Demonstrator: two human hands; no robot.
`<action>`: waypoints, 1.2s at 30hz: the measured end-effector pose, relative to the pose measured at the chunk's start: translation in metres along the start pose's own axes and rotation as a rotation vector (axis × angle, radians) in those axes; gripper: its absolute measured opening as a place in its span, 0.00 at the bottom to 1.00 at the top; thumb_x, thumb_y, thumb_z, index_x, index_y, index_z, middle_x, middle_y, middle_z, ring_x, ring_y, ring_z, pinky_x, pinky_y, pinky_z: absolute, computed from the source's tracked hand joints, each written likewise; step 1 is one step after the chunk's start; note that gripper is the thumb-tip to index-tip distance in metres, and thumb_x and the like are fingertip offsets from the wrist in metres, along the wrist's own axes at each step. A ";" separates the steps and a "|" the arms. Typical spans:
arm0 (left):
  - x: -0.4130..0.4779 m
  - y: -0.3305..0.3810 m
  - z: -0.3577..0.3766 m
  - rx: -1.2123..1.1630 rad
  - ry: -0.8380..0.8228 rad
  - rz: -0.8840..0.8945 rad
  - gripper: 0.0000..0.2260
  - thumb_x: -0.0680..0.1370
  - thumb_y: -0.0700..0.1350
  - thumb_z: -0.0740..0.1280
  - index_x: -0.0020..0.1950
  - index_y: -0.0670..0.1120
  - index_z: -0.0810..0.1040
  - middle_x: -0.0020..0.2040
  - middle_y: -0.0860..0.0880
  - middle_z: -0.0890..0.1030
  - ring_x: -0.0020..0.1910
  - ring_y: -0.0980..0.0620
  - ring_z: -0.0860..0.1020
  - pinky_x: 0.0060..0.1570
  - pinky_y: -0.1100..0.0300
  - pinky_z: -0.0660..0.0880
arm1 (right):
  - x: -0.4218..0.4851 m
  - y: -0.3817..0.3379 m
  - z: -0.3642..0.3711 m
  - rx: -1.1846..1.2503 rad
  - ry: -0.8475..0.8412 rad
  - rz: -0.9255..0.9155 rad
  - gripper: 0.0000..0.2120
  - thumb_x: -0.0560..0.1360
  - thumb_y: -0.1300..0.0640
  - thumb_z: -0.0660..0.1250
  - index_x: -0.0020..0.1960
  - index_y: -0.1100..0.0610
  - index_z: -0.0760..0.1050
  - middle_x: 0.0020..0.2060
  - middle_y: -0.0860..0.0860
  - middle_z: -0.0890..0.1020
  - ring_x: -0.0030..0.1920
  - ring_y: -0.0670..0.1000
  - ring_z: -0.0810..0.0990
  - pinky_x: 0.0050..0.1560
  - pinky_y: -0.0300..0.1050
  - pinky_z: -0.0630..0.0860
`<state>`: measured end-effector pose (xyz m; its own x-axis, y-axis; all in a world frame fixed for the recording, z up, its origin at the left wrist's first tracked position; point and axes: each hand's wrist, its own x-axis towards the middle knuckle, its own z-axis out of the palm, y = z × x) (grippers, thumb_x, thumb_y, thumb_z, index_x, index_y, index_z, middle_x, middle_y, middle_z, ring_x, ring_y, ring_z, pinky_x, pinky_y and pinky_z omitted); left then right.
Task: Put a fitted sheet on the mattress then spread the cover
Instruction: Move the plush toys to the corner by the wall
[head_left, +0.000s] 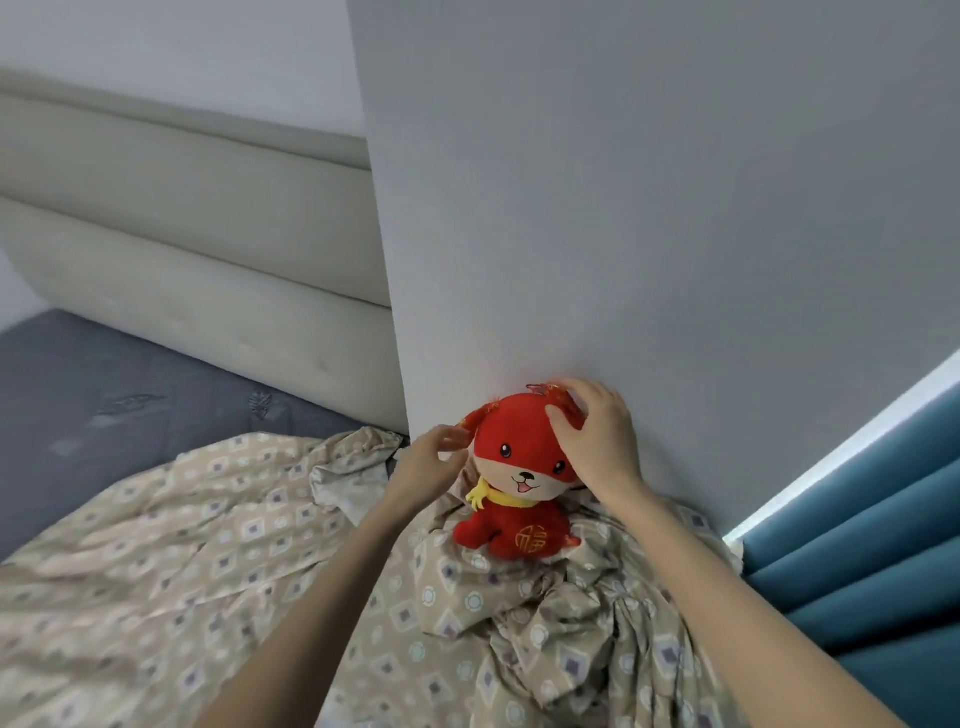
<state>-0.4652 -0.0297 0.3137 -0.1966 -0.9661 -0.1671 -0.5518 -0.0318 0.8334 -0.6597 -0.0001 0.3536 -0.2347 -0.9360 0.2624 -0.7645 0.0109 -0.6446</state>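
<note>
Beige diamond-print sheet (156, 545) lies crumpled on grey mattress (104, 374), under both hands. Right hand (597, 441) grasps red plush dog (519, 467) by the head. Left hand (423, 467), fingers loose, holds nothing beside its ear.

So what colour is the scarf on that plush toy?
The scarf is yellow; head view.

You wore the one camera on your head, and it faced forward and down over the mattress (104, 374) toward the wall (623, 208) corner. It sat close: the plush toy (511, 525) lay at arm's reach mid-frame, headboard (182, 249) left, curtain (857, 545) at the right edge.
</note>
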 end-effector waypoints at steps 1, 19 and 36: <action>-0.009 0.007 -0.007 -0.048 0.033 0.016 0.11 0.78 0.42 0.64 0.60 0.47 0.77 0.54 0.52 0.81 0.54 0.56 0.78 0.58 0.56 0.74 | -0.003 -0.007 -0.004 0.066 -0.016 -0.012 0.15 0.78 0.55 0.65 0.64 0.51 0.75 0.59 0.47 0.79 0.59 0.48 0.75 0.62 0.45 0.72; -0.265 0.048 -0.062 -0.622 0.703 -0.032 0.11 0.81 0.41 0.61 0.58 0.50 0.79 0.54 0.52 0.83 0.52 0.52 0.81 0.55 0.57 0.77 | -0.102 -0.137 -0.058 0.694 -0.618 -0.326 0.09 0.78 0.58 0.65 0.52 0.45 0.78 0.46 0.41 0.84 0.44 0.40 0.81 0.45 0.31 0.75; -0.552 -0.080 -0.122 -0.793 1.268 -0.283 0.09 0.81 0.42 0.62 0.58 0.50 0.79 0.54 0.53 0.83 0.53 0.51 0.82 0.56 0.57 0.77 | -0.343 -0.316 0.051 0.785 -1.213 -0.304 0.08 0.78 0.60 0.65 0.53 0.52 0.80 0.46 0.47 0.85 0.45 0.45 0.83 0.45 0.33 0.77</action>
<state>-0.2130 0.4750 0.4035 0.8697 -0.4669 -0.1602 0.1946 0.0261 0.9805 -0.3076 0.2992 0.4308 0.8085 -0.5873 -0.0369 -0.0850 -0.0545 -0.9949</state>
